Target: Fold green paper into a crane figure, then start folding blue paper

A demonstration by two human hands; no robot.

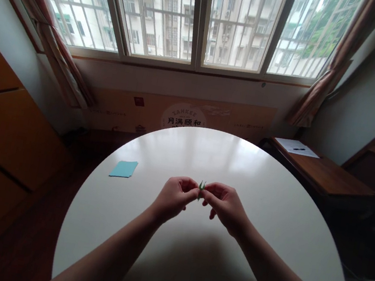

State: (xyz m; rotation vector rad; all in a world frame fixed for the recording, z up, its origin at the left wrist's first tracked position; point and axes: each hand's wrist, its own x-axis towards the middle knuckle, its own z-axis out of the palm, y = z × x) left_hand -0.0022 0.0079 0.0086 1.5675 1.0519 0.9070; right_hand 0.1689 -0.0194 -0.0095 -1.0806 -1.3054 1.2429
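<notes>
Above the middle of the white round table [98, 221], both hands meet at a small green folded paper [201, 190] with pointed tips at its top. My left hand [175, 197] pinches its left side between thumb and fingers. From the other side, my right hand [226, 207] pinches it too, the lower fingers curled loosely beneath. Most of the green paper is hidden behind the fingertips, so its full shape cannot be made out. A stack of light blue square paper [124, 168] lies on the tabletop to the left, apart from both hands.
A wooden bench or side table [332, 177] at the right bears a white sheet [289, 146] with a dark pen [299, 149] on it. Orange-brown cabinets [0, 142] stand at the left. Behind the table are a printed panel [249, 117] and a barred window [203, 23] with curtains.
</notes>
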